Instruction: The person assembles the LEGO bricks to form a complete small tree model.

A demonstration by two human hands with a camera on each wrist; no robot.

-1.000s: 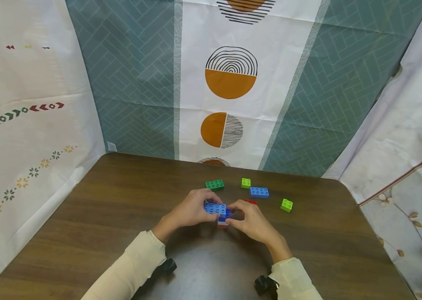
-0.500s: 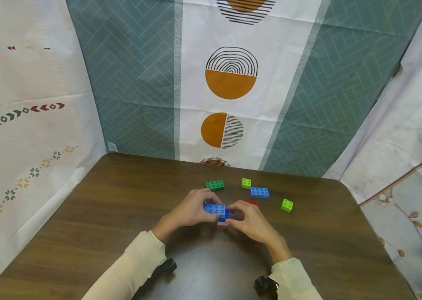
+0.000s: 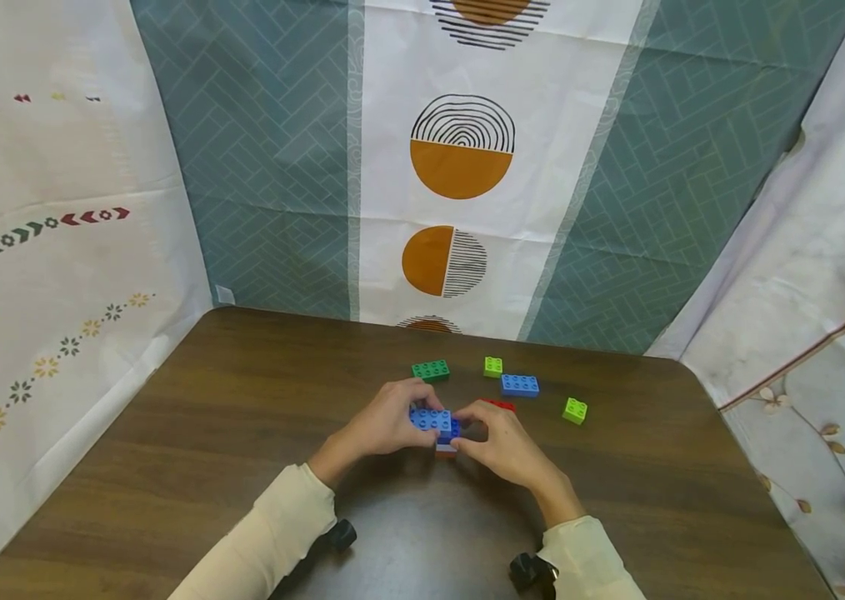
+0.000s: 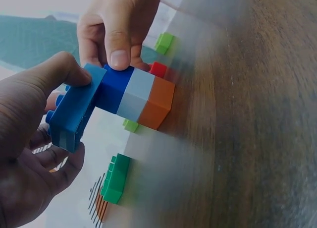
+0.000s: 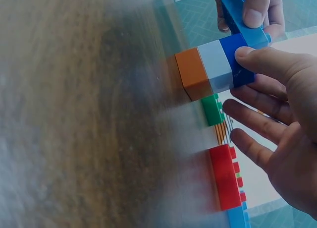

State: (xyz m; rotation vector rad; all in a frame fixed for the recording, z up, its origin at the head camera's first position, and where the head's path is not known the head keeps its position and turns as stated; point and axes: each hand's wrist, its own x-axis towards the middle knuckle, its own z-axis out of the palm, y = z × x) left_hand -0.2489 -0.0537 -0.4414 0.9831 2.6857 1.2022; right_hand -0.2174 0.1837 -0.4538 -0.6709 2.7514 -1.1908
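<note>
A small tower of toy building bricks stands on the table: an orange brick (image 4: 157, 104) at the bottom, a pale grey-blue one (image 4: 135, 95) above it, then a dark blue brick (image 4: 115, 89). My left hand (image 3: 385, 418) pinches a long lighter blue brick (image 3: 432, 420) between thumb and fingers. That brick lies across the tower's top and overhangs to the left. From the other side, my right hand (image 3: 501, 443) pinches the dark blue brick, its thumb (image 5: 245, 52) on the near face. The remaining right fingers are spread behind the tower.
Beyond the hands lie a dark green brick (image 3: 431, 370), a lime brick (image 3: 493, 367), another blue brick (image 3: 519, 384) and a second lime brick (image 3: 575, 410). A red brick (image 5: 226, 178) sits just behind my right hand. Fabric hangings (image 3: 280, 167) rise along the table's back edge.
My left hand and the lighter blue brick have shifted very slightly right and down. The right hand keeps its hold on the tower, and the loose bricks stay where they were.
</note>
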